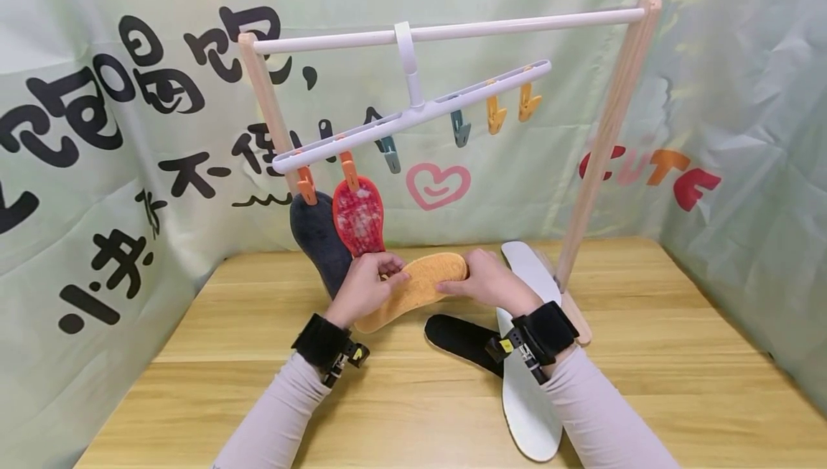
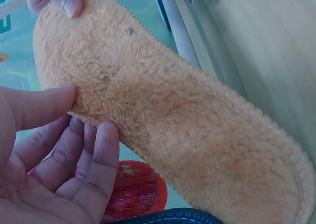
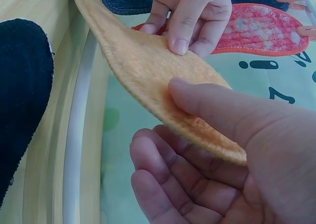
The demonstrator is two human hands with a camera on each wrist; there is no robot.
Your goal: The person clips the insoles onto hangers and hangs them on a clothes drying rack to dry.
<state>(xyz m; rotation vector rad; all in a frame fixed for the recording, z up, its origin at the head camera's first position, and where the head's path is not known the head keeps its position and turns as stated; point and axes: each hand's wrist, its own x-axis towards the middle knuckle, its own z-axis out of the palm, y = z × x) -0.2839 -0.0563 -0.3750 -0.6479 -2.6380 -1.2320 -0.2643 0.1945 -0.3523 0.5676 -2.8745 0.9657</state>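
Note:
A fuzzy tan insole point(image 1: 423, 284) is held above the table between both hands. My left hand point(image 1: 370, 284) pinches its long edge, thumb on the fluffy face and fingers behind. At the other end, my right hand point(image 1: 492, 281) grips it, its thumb point(image 3: 197, 98) lying on the fuzzy side and its fingers underneath. Just behind the left hand hang a red insole point(image 1: 359, 216) and a dark blue insole point(image 1: 316, 235), each from an orange clip point(image 1: 349, 169) on the white hanger point(image 1: 413, 114). The insole's stitched edge shows in the left wrist view.
Teal clips point(image 1: 460, 128) and yellow clips point(image 1: 494, 115) hang without insoles on the hanger, which tilts up to the right. A wooden stand point(image 1: 601, 146) carries its white rod point(image 1: 517, 26). White insoles point(image 1: 533, 411) and a black insole point(image 1: 461, 340) lie on the table point(image 1: 213, 397) by the right forearm.

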